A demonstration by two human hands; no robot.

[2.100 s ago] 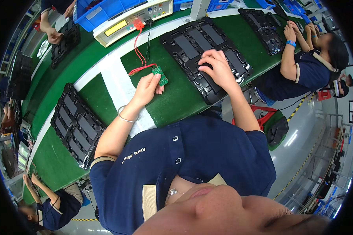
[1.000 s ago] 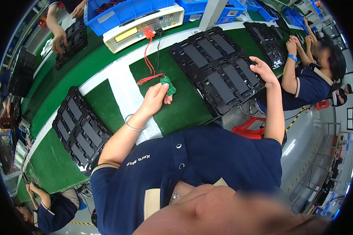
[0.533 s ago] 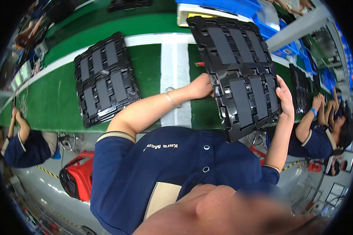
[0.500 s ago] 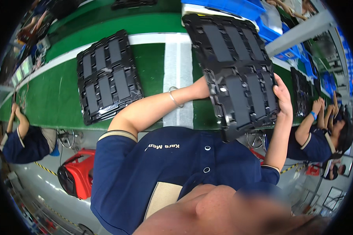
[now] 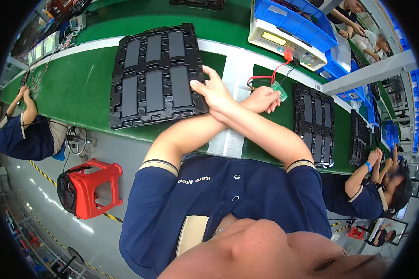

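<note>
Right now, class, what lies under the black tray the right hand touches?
The black tray lies flat on the green belt, the right hand at its edge. Whatever sits directly beneath the tray is covered.

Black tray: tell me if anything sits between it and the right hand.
Nothing visible does. The right hand touches the right edge of the black tray. The left hand, crossed beneath, is at the small green circuit board.

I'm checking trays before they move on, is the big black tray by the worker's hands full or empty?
Full, as far as shows: the black tray lies flat on the green belt, with a dark grey slab in each of its six pockets.
</note>
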